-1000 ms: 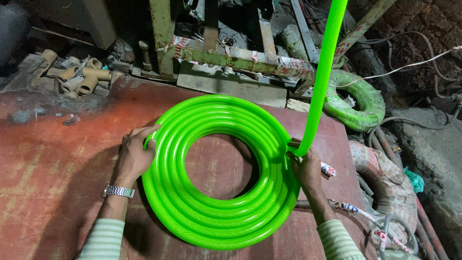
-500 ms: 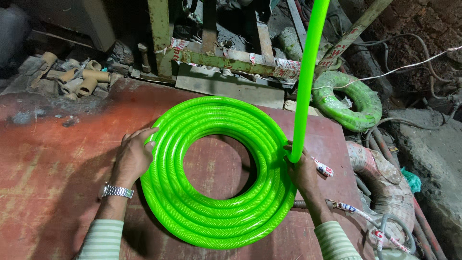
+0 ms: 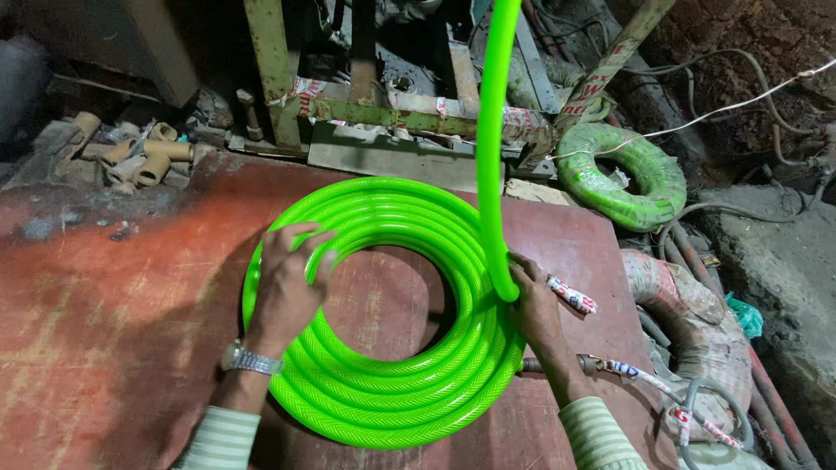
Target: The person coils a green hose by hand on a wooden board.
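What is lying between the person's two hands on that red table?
In the head view, between the left hand and right hand lie the green hose coil's inner loops and the bare red table showing through its centre.

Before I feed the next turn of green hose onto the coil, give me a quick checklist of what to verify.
1. Left hand steadying the coil: ok, it lies flat across the turns on the left side of the green hose coil.
2. Right hand guiding the incoming hose: ok, it meets the hose at the bend on the coil's right edge.
3. Incoming hose free of kinks: ok in the visible run; its source is out of view.
4. Coil flat on the red table: ok.
5. Turns lying even: ok, none stands out.
6. Wrapped green coil beyond the table clear of the feed: ok, apart.
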